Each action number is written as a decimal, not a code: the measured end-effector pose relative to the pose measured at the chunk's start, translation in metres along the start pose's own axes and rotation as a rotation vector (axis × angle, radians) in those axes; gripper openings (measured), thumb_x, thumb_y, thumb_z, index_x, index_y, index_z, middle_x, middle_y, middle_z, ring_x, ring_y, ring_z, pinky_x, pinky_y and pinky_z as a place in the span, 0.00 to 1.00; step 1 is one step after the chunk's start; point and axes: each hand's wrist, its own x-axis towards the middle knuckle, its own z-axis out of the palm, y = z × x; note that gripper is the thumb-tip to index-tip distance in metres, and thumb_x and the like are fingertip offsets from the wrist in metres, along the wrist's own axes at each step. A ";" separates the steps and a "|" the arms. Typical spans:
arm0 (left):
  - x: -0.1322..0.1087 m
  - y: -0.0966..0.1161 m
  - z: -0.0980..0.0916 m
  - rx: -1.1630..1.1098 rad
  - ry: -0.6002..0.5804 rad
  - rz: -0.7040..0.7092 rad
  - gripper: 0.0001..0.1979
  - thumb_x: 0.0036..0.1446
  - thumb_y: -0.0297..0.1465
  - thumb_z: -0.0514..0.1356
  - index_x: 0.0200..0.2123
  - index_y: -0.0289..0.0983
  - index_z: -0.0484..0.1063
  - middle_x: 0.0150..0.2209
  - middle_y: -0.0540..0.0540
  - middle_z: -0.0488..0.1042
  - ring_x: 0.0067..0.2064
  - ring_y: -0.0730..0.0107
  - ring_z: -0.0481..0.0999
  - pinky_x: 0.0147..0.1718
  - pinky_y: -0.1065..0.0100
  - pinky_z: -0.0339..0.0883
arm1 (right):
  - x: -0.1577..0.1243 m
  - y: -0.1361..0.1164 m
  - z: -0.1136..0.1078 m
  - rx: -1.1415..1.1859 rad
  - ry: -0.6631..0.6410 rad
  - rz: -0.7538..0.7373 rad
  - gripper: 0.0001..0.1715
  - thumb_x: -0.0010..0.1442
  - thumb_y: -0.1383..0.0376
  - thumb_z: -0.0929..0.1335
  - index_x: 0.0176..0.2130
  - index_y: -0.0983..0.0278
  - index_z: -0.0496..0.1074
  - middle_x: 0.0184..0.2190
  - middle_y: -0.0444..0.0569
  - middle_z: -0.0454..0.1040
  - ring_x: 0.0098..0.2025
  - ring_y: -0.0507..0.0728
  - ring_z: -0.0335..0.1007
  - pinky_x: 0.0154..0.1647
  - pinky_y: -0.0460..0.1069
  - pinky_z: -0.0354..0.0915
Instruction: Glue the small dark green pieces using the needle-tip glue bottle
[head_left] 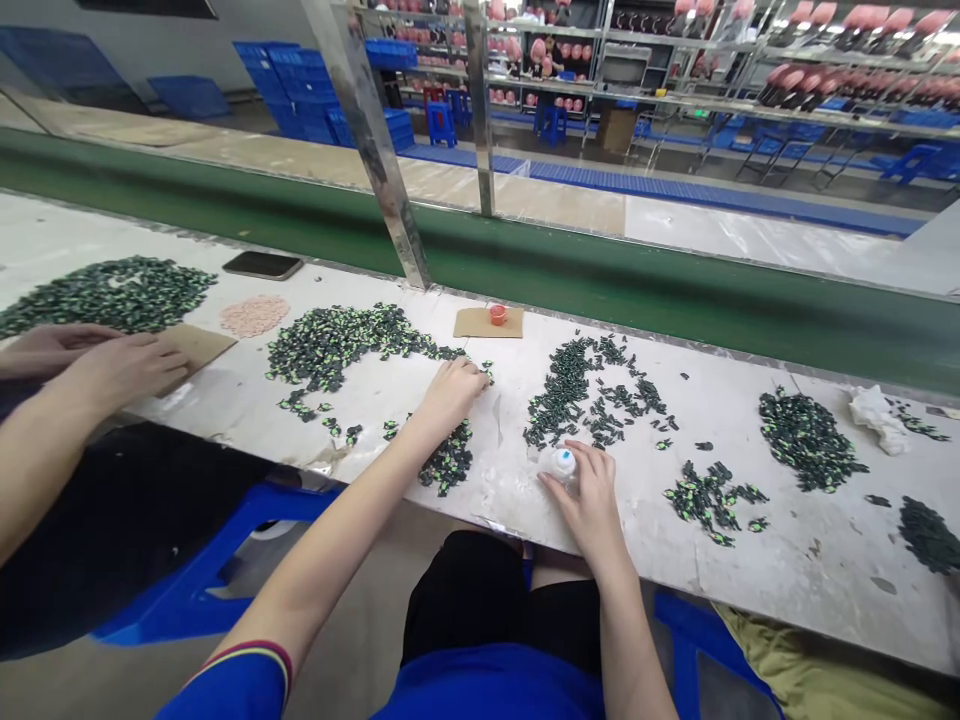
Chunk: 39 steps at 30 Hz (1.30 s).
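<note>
My left hand is stretched to the table with its fingertips bent down at a few small dark green pieces; whether they grip one is hidden. Beneath that wrist lies a small heap of dark pieces with bright green marks. My right hand curls its thumb and fingers round a small white bottle with a blue spot on top, low over the table's near side. Just beyond the bottle spreads a pile of plain dark green pieces. A red cup stands on a cardboard piece.
A co-worker's hands work at the left over cardboard. More piles lie along the table. A phone, pale pink bits and crumpled tissue are there too. A metal post rises at the back.
</note>
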 end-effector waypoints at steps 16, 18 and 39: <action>-0.073 0.097 0.009 -0.894 0.085 0.012 0.08 0.59 0.28 0.58 0.34 0.38 0.79 0.33 0.45 0.79 0.35 0.67 0.78 0.35 0.67 0.73 | -0.022 0.010 -0.047 0.487 0.247 0.324 0.19 0.49 0.53 0.73 0.35 0.65 0.75 0.28 0.47 0.76 0.28 0.56 0.69 0.27 0.48 0.64; -0.082 0.107 0.020 -0.841 0.138 -0.021 0.08 0.58 0.28 0.60 0.31 0.38 0.79 0.31 0.44 0.79 0.33 0.66 0.77 0.33 0.66 0.73 | -0.023 0.009 -0.047 0.500 0.269 0.361 0.18 0.46 0.55 0.75 0.34 0.65 0.76 0.29 0.48 0.77 0.29 0.56 0.70 0.28 0.48 0.64; -0.099 0.108 0.027 -0.660 0.206 -0.182 0.04 0.56 0.30 0.64 0.35 0.40 0.79 0.35 0.46 0.82 0.40 0.61 0.81 0.43 0.61 0.74 | -0.018 -0.013 -0.027 0.329 0.313 0.458 0.21 0.46 0.51 0.73 0.18 0.65 0.69 0.15 0.44 0.68 0.20 0.52 0.62 0.21 0.47 0.60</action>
